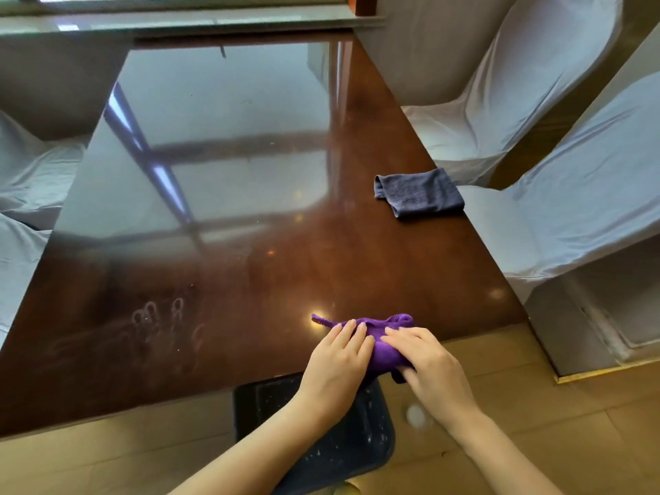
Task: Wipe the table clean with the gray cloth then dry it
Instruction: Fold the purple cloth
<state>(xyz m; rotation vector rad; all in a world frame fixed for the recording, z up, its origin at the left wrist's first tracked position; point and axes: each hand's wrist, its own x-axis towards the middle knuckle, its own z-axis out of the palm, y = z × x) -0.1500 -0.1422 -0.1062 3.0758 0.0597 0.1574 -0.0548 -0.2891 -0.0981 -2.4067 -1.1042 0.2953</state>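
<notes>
Head view, left to right: smeared fingerprints (157, 316) mark the glossy brown worktop (250, 209) at my near left. My left hand (334, 362) lies flat, fingers together, on a purple cloth (378, 334) at the near edge, and my right hand (425, 362) pinches that cloth's right end. The gray cloth (418, 192) lies folded at the right edge, well apart, ahead and to the right of my fingers, long axis across the edge. I judge my right hand nearer it.
</notes>
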